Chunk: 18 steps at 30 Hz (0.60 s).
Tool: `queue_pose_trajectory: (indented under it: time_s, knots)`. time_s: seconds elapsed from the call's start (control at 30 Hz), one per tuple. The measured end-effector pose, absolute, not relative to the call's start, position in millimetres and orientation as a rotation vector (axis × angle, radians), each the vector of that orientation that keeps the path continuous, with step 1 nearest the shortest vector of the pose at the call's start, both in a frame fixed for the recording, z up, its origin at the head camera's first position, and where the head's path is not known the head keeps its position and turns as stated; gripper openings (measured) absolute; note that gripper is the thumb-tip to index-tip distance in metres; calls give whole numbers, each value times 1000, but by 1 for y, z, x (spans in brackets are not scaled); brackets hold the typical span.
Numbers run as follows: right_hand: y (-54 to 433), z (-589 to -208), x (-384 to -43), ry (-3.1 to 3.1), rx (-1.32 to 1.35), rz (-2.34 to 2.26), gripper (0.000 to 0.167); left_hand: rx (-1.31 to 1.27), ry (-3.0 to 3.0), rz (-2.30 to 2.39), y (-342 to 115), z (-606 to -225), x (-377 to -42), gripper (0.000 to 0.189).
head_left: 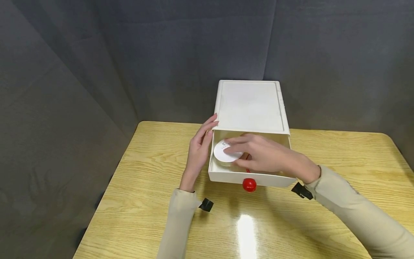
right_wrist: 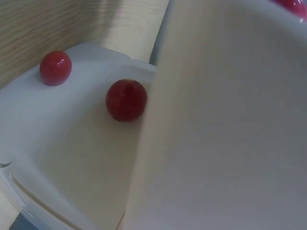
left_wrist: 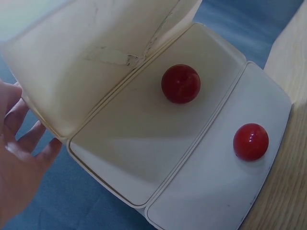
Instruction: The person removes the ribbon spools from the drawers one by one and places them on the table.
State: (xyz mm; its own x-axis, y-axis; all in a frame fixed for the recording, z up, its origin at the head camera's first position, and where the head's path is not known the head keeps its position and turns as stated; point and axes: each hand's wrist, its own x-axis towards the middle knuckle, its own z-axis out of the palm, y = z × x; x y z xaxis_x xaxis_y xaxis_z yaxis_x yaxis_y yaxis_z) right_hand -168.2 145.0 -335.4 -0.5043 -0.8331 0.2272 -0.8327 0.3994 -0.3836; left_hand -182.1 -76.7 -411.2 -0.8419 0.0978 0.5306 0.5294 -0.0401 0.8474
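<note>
Here the lidded tub [head_left: 221, 153] is showing inside the pulled-out drawer [head_left: 226, 177], toward the left of the white box's [head_left: 250, 106] front, and the right hand [head_left: 260, 151] is lying over it: those fingers are bending across the lid, though whether they're gripping or merely touching, I cannot tell. At the box's left side, the left hand [head_left: 198, 148] is resting with its fingers extended, released, seemingly steadying the box. So the step is looking like handling the tub inside the drawer, setting down or picking up being unclear; the next move, I'd judge, is calling for a sure hold or a clean letting-go, clear of the drawer's walls. Counting now: one tub is showing, one box is standing on one bench [head_left: 145, 176], one drawer is jutting out, two closed drawers [left_wrist: 136, 143] are lining up beneath it, and three red knobs [head_left: 249, 185] are gleaming, one per drawer
</note>
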Motion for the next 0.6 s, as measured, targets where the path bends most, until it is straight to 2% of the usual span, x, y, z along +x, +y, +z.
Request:
queue_pose_trajectory:
  time_s: [0.33,0.6]
  knots:
    - [152,-328,-162,2647,-1500,-918,23,-667,-1935,-1964,-76,-412,-182,32]
    - [181,-309,-148,2758,-1602,-1108,29,-683,-1928,-1963,-73,-412,-181,32]
